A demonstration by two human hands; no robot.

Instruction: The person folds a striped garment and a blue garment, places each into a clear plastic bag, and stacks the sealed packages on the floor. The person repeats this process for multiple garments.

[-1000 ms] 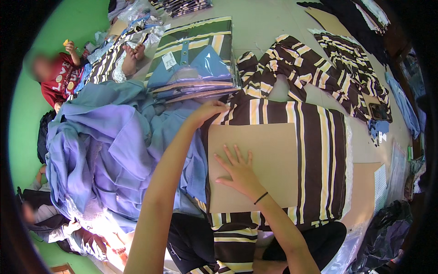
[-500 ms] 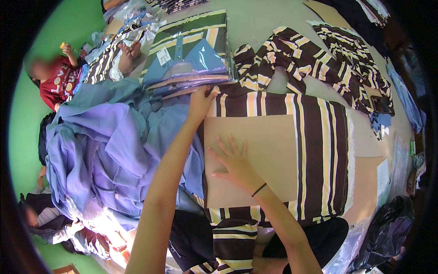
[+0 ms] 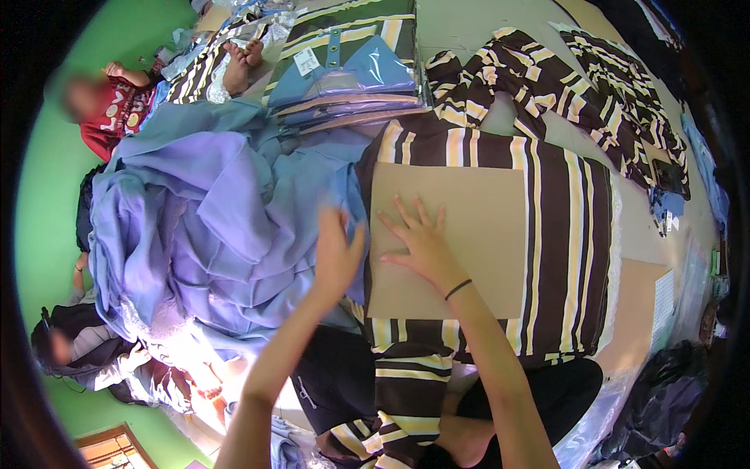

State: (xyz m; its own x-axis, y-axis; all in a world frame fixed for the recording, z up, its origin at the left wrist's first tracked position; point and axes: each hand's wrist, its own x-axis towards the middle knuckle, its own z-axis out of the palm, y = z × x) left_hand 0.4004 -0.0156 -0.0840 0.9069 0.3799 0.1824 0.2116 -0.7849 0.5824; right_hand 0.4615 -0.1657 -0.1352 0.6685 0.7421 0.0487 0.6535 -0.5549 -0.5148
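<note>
In front of me a dark brown shirt [image 3: 578, 234] with white and yellow stripes lies spread flat on the floor. A tan cardboard sheet [image 3: 476, 250] rests on its left part. Fingers spread, my right hand [image 3: 420, 241] lies flat on the cardboard near its left edge. My left hand [image 3: 337, 254] is over the shirt's left edge, beside the blue cloth [image 3: 226, 211]; its thumb stands apart from its fingers, the fingertips are smeared, and nothing shows in it. One striped sleeve [image 3: 410, 399] runs down between my legs.
Beyond the shirt is a stack of folded shirts [image 3: 351, 66] in clear bags. More striped shirts [image 3: 539, 78] lie at the far right, with a phone [image 3: 668, 173] beside them. A black plastic bag [image 3: 656, 399] sits at the lower right. Two people [image 3: 117, 117] are at the left.
My left hand has let go of the shirt's far left corner and come down toward me along its left edge. The right hand stays flat on the cardboard. The view has shifted slightly.
</note>
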